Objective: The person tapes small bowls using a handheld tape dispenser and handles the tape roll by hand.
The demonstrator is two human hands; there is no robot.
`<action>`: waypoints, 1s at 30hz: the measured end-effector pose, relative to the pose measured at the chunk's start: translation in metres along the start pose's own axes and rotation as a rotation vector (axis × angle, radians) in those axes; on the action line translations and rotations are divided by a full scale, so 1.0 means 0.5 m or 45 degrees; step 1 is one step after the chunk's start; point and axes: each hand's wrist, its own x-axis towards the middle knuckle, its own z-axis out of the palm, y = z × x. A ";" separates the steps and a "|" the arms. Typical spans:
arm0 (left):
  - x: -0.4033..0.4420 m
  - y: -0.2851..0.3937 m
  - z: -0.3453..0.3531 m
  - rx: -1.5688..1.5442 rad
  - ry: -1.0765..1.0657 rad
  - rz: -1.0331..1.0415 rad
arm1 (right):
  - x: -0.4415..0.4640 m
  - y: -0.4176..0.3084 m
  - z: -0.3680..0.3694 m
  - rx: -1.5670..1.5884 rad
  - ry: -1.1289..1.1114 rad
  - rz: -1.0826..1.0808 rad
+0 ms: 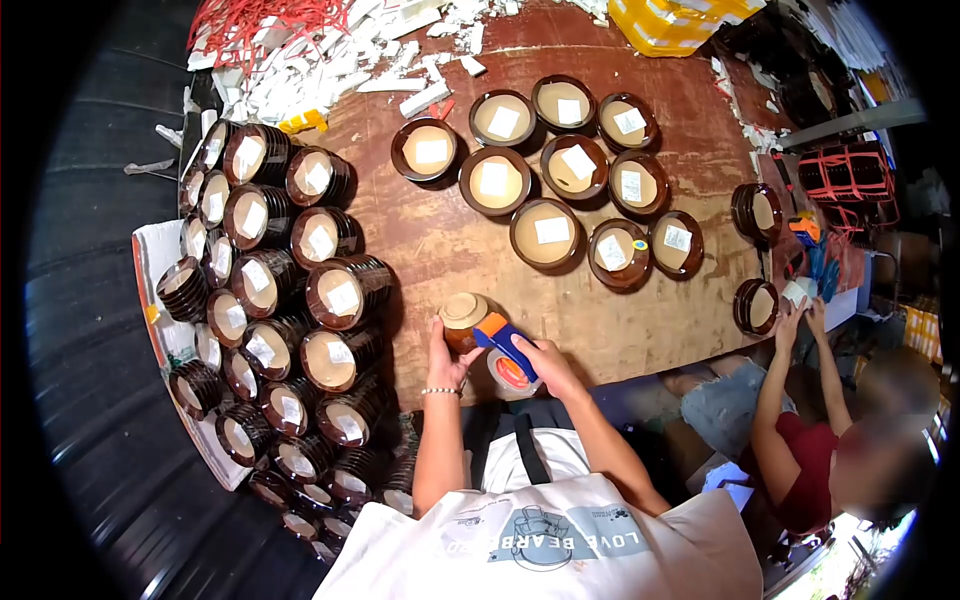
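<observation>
Close to the table's front edge, my left hand (447, 358) grips the side of a brown bowl (463, 311), which is turned so its pale, unglazed base faces up. My right hand (548, 366) is wrapped round a blue and orange tape dispenser (508, 343). The dispenser's orange end is at the bowl's right side; whether they touch I cannot tell. A roll of tape (513, 370) with a red core shows beside the dispenser. The fingers under the bowl are partly hidden.
Several labelled brown bowls (548, 233) lie across the brown tabletop (420, 240). Stacked bowls (345, 290) crowd the left side. White foam scraps (330, 75) and red strapping (260, 30) cover the far left. At right, another person (800, 450) handles a small white item (798, 291).
</observation>
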 end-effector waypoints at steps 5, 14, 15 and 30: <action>-0.037 0.018 0.014 0.039 -0.257 -0.190 | 0.030 -0.100 -0.014 0.065 -0.015 -0.077; 0.065 0.184 0.075 1.872 -0.287 1.509 | 0.191 -0.189 -0.039 0.505 -0.165 0.114; 0.060 0.220 0.094 1.824 -0.569 1.135 | 0.196 -0.185 -0.047 0.558 -0.173 0.155; -0.015 0.279 0.236 2.241 -0.598 2.082 | 0.166 -0.154 -0.043 0.597 -0.086 0.164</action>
